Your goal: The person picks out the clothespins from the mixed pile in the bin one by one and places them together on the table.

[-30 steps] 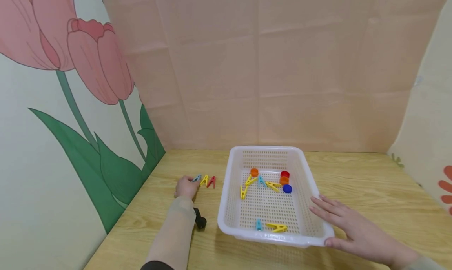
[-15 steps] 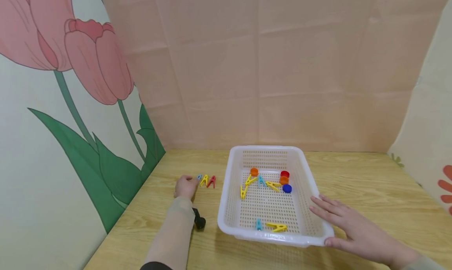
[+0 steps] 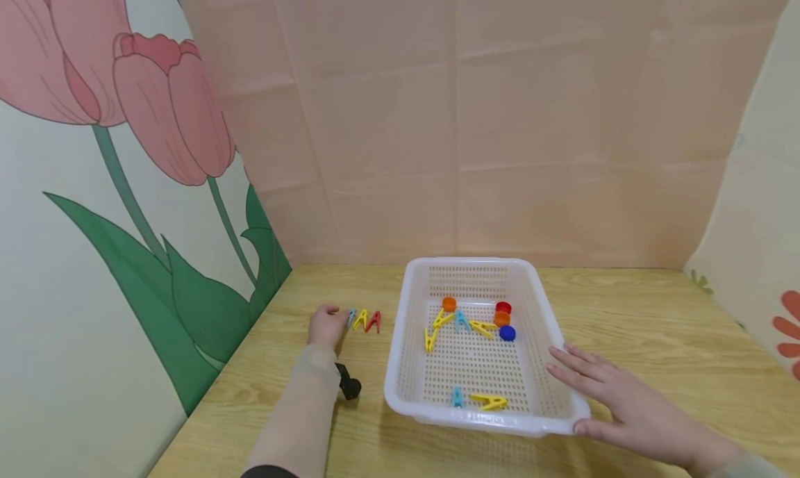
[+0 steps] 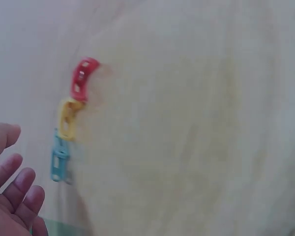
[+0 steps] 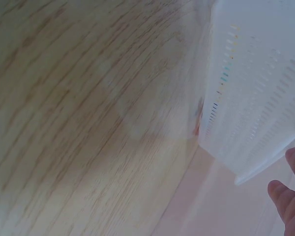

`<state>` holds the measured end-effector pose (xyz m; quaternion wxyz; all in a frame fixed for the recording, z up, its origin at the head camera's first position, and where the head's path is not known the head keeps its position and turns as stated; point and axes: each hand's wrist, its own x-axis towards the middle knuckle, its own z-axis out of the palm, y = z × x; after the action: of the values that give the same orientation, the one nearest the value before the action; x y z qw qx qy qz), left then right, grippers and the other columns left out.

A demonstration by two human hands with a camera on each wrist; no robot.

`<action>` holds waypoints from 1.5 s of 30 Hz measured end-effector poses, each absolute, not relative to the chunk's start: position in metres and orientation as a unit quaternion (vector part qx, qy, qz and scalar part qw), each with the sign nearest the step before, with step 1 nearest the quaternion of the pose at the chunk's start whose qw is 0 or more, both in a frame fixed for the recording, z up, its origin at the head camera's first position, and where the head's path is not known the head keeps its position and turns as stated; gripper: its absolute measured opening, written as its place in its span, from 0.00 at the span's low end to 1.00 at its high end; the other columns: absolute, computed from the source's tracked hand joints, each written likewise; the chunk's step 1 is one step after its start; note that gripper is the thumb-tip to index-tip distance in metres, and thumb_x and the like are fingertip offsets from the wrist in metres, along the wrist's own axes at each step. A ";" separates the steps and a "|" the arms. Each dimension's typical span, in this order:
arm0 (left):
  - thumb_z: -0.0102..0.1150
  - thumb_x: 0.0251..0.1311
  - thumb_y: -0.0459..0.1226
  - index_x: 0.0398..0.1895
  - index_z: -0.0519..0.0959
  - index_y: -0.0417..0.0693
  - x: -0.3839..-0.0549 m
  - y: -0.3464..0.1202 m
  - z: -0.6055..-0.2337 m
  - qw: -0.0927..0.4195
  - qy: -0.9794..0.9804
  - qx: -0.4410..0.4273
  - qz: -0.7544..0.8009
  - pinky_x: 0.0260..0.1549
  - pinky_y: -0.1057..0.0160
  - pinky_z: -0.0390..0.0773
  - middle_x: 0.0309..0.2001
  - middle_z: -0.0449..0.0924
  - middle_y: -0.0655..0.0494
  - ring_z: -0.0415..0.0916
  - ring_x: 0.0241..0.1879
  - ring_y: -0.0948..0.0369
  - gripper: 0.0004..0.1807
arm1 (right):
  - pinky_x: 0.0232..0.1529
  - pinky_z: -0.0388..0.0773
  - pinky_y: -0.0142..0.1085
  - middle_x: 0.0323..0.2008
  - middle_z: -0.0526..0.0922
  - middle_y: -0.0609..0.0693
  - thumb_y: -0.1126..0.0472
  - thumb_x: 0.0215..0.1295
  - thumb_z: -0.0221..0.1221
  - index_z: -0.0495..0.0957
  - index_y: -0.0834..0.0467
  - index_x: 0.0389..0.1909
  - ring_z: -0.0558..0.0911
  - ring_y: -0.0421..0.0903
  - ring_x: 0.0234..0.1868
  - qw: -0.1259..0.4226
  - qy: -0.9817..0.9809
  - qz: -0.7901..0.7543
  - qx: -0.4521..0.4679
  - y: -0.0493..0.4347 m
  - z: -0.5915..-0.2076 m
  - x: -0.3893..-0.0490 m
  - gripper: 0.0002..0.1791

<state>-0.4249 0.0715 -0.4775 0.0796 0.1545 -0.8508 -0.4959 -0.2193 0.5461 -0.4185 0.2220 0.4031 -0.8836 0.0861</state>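
Observation:
Three clothespins stand in a row on the table left of the basket: blue (image 3: 352, 317), yellow (image 3: 361, 319) and red (image 3: 373, 321). My left hand (image 3: 326, 326) is just left of the blue one. In the left wrist view its fingers (image 4: 24, 184) are loosely bent, apart from the blue clothespin (image 4: 59, 162), with nothing between them. Straight fingers of my right hand (image 3: 615, 408) rest on the right rim of a white plastic basket (image 3: 487, 422), thumb at its front corner. Inside lie several yellow clothespins (image 3: 489, 401) and blue clothespins (image 3: 462, 320).
Bottle caps are also in the basket: a blue cap (image 3: 507, 333), a red cap (image 3: 503, 308) and two orange caps (image 3: 449, 303). The wooden table (image 3: 650, 325) ends at a pink-beige cloth (image 3: 475, 117) behind. A tulip-printed panel (image 3: 181, 283) borders the left side.
The left hand has let go of the blue clothespin and drawn slightly back from it. The blue clothespin now stands upright beside the yellow one. The right hand keeps its place on the basket.

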 end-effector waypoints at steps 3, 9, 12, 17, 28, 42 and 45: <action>0.58 0.64 0.45 0.56 0.75 0.43 -0.425 0.073 -0.467 0.080 -0.844 0.145 -0.509 0.53 0.49 0.70 0.54 0.75 0.45 0.72 0.52 0.49 0.22 | 0.68 0.36 0.25 0.69 0.65 0.55 0.41 0.48 0.70 0.67 0.55 0.68 0.52 0.43 0.73 0.224 -0.882 0.089 0.404 0.546 -0.418 -0.219 0.46; 0.58 0.64 0.45 0.56 0.75 0.44 -0.426 0.078 -0.440 0.082 -0.846 0.103 -0.517 0.48 0.50 0.72 0.51 0.75 0.45 0.72 0.49 0.50 0.21 | 0.67 0.34 0.24 0.70 0.63 0.53 0.41 0.49 0.70 0.66 0.54 0.68 0.49 0.41 0.74 0.214 -0.889 0.079 0.396 0.546 -0.418 -0.219 0.46; 0.58 0.64 0.46 0.57 0.75 0.46 -0.426 0.084 -0.426 0.072 -0.846 0.079 -0.522 0.48 0.51 0.72 0.51 0.74 0.47 0.72 0.49 0.51 0.21 | 0.67 0.34 0.23 0.70 0.63 0.53 0.41 0.48 0.69 0.66 0.54 0.69 0.49 0.40 0.74 0.213 -0.891 0.076 0.394 0.547 -0.418 -0.220 0.46; 0.58 0.64 0.47 0.57 0.75 0.47 -0.426 0.100 -0.400 0.074 -0.853 0.042 -0.516 0.48 0.51 0.73 0.51 0.74 0.50 0.73 0.49 0.52 0.22 | 0.67 0.34 0.23 0.70 0.63 0.52 0.41 0.48 0.69 0.66 0.54 0.69 0.49 0.40 0.74 0.215 -0.890 0.079 0.394 0.546 -0.418 -0.220 0.47; 0.58 0.64 0.49 0.54 0.76 0.47 -0.423 0.140 -0.348 0.066 -0.862 -0.033 -0.501 0.50 0.51 0.73 0.51 0.76 0.52 0.73 0.51 0.53 0.21 | 0.67 0.35 0.23 0.70 0.63 0.53 0.41 0.48 0.69 0.66 0.54 0.69 0.50 0.42 0.74 0.210 -0.891 0.083 0.394 0.546 -0.418 -0.220 0.47; 0.58 0.64 0.46 0.55 0.76 0.50 -0.413 0.207 -0.323 0.039 -0.861 -0.077 -0.502 0.48 0.55 0.74 0.49 0.76 0.56 0.73 0.47 0.57 0.19 | 0.68 0.35 0.24 0.69 0.65 0.54 0.42 0.48 0.70 0.66 0.54 0.69 0.51 0.43 0.74 0.215 -0.885 0.090 0.403 0.547 -0.418 -0.219 0.46; 0.58 0.64 0.46 0.55 0.76 0.50 -0.409 0.219 -0.324 0.029 -0.861 -0.080 -0.501 0.47 0.55 0.75 0.47 0.76 0.57 0.73 0.46 0.57 0.19 | 0.68 0.36 0.24 0.69 0.65 0.55 0.41 0.48 0.70 0.67 0.55 0.68 0.52 0.44 0.74 0.221 -0.881 0.097 0.408 0.547 -0.418 -0.220 0.46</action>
<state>-0.4086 0.2192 -0.3236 0.0286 -0.0798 -0.8611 -0.5014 -0.2195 0.5467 -0.4178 0.2208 0.4076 -0.8808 0.0970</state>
